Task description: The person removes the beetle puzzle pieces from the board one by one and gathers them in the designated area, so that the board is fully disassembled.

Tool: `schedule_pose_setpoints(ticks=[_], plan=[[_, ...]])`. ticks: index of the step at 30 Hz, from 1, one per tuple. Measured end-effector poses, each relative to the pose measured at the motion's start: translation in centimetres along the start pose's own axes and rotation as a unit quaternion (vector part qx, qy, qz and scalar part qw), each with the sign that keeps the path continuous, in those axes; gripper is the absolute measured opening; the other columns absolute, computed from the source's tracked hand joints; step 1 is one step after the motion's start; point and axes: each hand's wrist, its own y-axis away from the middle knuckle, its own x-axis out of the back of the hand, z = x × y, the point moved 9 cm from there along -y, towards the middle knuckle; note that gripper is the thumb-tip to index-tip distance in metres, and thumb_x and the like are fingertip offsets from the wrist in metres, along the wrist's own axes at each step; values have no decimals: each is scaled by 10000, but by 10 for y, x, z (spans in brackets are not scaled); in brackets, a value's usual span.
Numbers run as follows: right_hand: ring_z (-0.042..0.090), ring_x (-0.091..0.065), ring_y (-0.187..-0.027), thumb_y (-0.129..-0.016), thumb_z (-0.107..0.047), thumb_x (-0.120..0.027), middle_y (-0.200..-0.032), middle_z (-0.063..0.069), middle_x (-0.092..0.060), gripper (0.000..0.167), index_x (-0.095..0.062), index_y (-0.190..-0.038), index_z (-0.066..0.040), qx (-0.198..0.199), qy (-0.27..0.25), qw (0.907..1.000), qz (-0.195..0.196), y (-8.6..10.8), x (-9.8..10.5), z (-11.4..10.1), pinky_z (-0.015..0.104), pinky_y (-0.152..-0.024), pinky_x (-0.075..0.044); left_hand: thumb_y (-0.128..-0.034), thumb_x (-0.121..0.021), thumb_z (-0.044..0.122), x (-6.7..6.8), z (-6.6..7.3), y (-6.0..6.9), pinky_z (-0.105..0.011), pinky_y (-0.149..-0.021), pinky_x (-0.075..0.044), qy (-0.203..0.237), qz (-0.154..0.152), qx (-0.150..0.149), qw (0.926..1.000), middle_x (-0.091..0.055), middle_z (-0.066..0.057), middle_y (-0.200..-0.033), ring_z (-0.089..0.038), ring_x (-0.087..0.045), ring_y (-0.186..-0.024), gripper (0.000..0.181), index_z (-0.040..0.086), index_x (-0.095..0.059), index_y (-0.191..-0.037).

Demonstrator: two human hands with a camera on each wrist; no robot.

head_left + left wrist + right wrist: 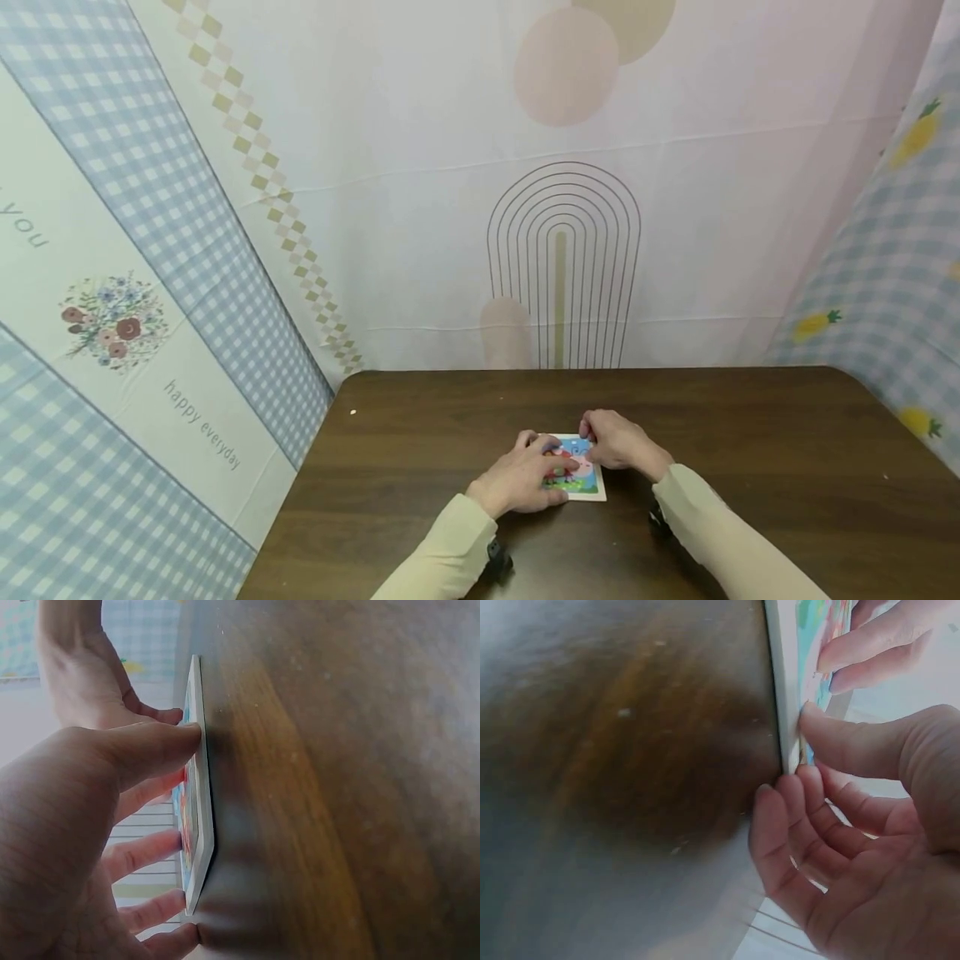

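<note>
A thin, white-bordered picture board (585, 488) with a colourful cartoon pig print lies flat on the brown table. My left hand (525, 475) spreads over its left part. In the left wrist view, the thumb (161, 746) rests on the board's near border while the other fingertips touch the picture and the left edge. My right hand (618, 439) is at the far right corner. In the right wrist view its thumb (855, 742) lies on the picture face and its curled fingers meet the board's edge (784, 690), pinching the corner. Both hands cover parts of the picture.
The dark wooden table (420, 433) extends around the board on all sides. A small white speck (353, 412) lies near its far left corner. Patterned cloths hang behind the table (420, 250) and at both sides.
</note>
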Motion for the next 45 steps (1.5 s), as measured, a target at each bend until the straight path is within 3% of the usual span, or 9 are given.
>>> schedule_pose_setpoints(ticks=[5,9,14,22,27,34,45], plan=[[186,-571,-846,-872,-60,-828,-962,65,-649,251,-691,-1082,-52,349,-415,9985,112,28,22,-34,334,-763,-519,-1021,-751,444,0,-2,0,-420,-1090,-574,-10,14,54,10000,-492,7,-1666,-294,-398,-1517,481,428,-657,-1492],[195,-579,-864,-858,-1,-846,-973,93,-663,276,-702,-1093,8,340,-721,9967,137,49,41,-63,356,-794,-534,-1018,-754,446,0,-2,-1,-420,-1083,-577,-12,36,73,10000,-494,10,-1667,-289,-400,-1518,480,434,-659,-1488],[161,-585,-865,-823,45,-833,-956,74,-675,261,-717,-1054,4,327,-707,9967,228,52,44,-67,314,-777,-515,-1020,-752,448,0,-2,-2,-422,-1095,-572,-16,3,92,10000,-491,12,-1670,-288,-397,-1526,486,440,-651,-1495],[145,-562,-825,-828,55,-833,-903,51,-650,222,-711,-1002,-8,480,-610,9968,214,50,47,-67,266,-730,-487,-1022,-744,455,1,0,-4,-408,-1108,-565,-89,18,40,10000,-501,18,-1660,-288,-402,-1528,490,441,-646,-1502],[157,-563,-811,-865,34,-821,-899,54,-653,184,-721,-1014,-6,538,-518,9972,37,46,46,-65,296,-727,-506,-1022,-744,456,1,1,-5,-414,-1105,-569,-148,32,11,9999,-510,12,-1650,-298,-411,-1525,486,431,-651,-1499],[101,-556,-774,-890,-114,-830,-896,-24,-639,181,-738,-1046,-115,873,-295,9957,33,-2,4,2,259,-670,-490,-1028,-734,466,-1,1,-5,-411,-1082,-584,-107,-59,-8,9999,-491,18,-1671,-285,-402,-1529,487,441,-641,-1506],[114,-525,-685,-878,-145,-835,-795,-20,-601,182,-703,-998,-110,861,-283,9957,163,6,8,-9,256,-600,-434,-1026,-734,472,-3,-1,-5,-419,-1103,-573,-168,16,44,9998,-500,22,-1662,-291,-403,-1532,503,449,-628,-1517]])
